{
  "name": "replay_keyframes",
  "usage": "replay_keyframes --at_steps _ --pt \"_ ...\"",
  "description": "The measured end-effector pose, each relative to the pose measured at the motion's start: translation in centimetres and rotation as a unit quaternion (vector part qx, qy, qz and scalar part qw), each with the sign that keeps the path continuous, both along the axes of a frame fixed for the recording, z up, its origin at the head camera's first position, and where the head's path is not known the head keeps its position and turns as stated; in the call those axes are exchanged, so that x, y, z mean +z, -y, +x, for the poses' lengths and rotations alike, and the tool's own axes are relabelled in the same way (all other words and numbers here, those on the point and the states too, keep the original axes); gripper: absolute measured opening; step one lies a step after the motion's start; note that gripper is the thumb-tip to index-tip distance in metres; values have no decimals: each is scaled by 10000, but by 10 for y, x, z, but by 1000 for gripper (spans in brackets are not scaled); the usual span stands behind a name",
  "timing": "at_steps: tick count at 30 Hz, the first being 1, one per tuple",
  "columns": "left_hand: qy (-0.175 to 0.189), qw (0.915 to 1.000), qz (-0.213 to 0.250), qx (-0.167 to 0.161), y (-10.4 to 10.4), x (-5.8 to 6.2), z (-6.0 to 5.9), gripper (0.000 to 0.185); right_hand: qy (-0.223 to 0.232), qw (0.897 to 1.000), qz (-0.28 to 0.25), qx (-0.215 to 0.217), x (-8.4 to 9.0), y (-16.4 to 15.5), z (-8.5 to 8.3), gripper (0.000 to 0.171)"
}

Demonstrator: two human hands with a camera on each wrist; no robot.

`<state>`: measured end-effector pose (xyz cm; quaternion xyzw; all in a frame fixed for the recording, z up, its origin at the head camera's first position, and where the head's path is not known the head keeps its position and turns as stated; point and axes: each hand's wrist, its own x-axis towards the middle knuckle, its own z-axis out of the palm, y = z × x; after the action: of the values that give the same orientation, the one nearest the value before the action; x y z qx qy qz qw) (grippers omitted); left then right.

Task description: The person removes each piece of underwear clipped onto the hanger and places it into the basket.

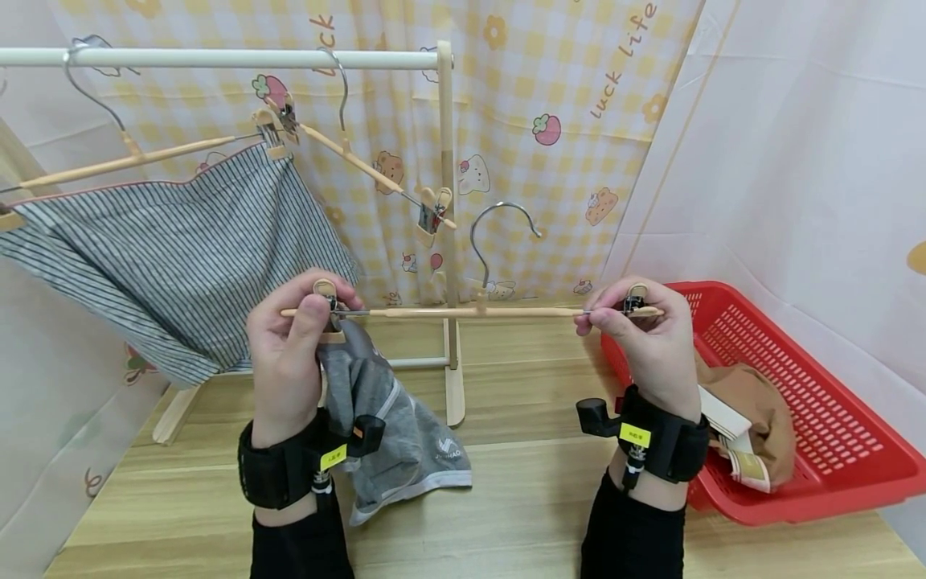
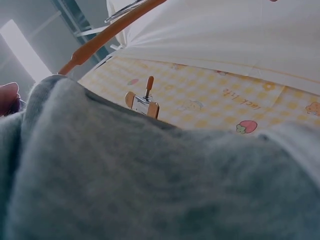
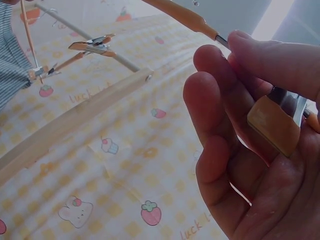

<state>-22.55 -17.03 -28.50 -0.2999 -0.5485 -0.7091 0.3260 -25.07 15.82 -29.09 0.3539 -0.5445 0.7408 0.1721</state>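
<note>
We see the wooden table (image 1: 550,482) with bare board between our forearms, hemmed on the right by the red basket (image 1: 832,450) at the table's edge and at the back by the drying rack (image 1: 447,241), where a striped garment (image 1: 166,257) hangs. In front of the rack's post we hold a wooden clip hanger (image 1: 470,311) level, clear of the tabletop. Our left hand (image 1: 292,354) pinches its left clip, from which the grey shorts (image 1: 391,426) hang to the table, and our right hand (image 1: 644,342) curls its fingers round the right clip.

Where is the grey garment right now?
In the head view the grey garment hangs from the hanger's left clip, under the left hand, above the wooden table.
</note>
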Motion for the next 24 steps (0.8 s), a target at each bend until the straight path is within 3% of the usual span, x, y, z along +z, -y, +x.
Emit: replay_keyframes --at_steps 24 --pt "-415 9980 269 397 -5 -1 0 26 57 9998 191 10 0 2 1 9"
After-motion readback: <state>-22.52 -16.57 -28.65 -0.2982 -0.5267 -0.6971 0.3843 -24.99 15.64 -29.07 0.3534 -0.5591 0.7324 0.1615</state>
